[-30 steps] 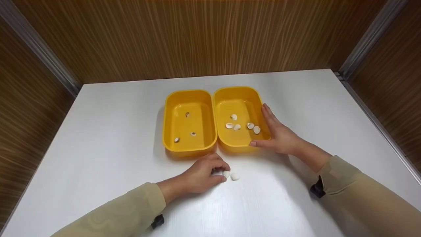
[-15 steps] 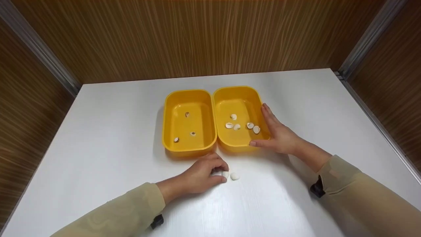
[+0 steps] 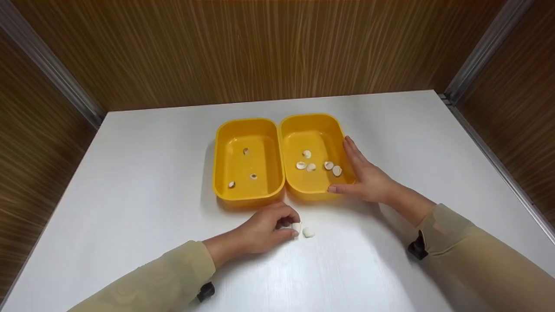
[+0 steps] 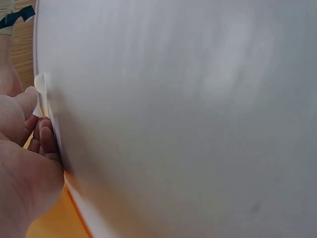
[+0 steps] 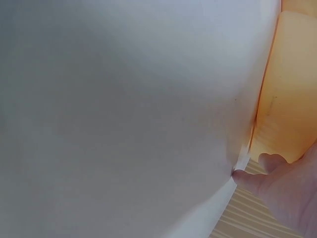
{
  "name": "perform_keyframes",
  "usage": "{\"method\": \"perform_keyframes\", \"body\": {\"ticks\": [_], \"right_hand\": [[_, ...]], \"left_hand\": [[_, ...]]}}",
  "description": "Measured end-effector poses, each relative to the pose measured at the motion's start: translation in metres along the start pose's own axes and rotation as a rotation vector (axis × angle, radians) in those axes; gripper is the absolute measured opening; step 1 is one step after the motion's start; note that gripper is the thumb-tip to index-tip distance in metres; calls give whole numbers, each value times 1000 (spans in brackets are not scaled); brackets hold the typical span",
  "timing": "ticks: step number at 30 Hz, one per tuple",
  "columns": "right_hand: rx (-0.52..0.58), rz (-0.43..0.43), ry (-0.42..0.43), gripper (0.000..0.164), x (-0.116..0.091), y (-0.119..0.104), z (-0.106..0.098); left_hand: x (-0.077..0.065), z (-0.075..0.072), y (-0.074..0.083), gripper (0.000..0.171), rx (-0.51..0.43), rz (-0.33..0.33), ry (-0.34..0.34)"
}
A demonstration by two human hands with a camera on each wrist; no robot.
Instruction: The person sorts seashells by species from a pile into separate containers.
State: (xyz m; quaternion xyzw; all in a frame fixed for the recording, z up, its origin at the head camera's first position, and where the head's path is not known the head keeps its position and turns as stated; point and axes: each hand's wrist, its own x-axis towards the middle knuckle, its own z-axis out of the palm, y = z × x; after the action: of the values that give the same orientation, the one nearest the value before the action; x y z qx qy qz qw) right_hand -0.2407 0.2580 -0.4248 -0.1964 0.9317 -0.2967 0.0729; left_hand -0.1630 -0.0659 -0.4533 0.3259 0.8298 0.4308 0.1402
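My left hand (image 3: 268, 229) is low at the table just in front of the yellow bins, its thumb and fingertips pinching a small white seashell (image 3: 296, 226). Right beside those fingertips another white shell (image 3: 308, 232) lies on the table. My right hand (image 3: 372, 180) rests against the near right corner of the right yellow bin (image 3: 313, 192), with the fingers straight along its side and the thumb at the front rim. Several pale shells (image 3: 311, 167) lie inside that bin. In the left wrist view the left hand (image 4: 25, 163) partly hides the pinched shell.
The left yellow bin (image 3: 248, 200) stands against the right one and holds three small darker shells (image 3: 253, 177). Both are on a white table (image 3: 151, 182). Wood-grain panels (image 3: 269, 52) enclose the back and sides.
The shell at my left fingertips has tipped up slightly between thumb and fingers. My right hand and both bins keep their places.
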Motion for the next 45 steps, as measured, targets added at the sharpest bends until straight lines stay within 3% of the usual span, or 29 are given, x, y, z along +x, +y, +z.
{"method": "perform_keyframes", "body": {"ticks": [6,15,24,32,38,45], "right_hand": [[-3,11,-4,131,1,1,0],[-8,25,-4,132,1,0,0],[1,21,-3,131,0,0,0],[-4,2,-3,132,0,0,-1],[-10,-6,1,131,1,1,-1],[-6,2,-4,131,1,0,0]], "left_hand": [[1,-3,5,16,-9,-28,-6],[1,-13,24,20,-37,-50,-6],[4,-32,54,24,-16,55,-6],[14,-58,76,22,30,161,91],[27,-77,86,22,49,182,156],[45,-89,91,24,77,188,195]]}}
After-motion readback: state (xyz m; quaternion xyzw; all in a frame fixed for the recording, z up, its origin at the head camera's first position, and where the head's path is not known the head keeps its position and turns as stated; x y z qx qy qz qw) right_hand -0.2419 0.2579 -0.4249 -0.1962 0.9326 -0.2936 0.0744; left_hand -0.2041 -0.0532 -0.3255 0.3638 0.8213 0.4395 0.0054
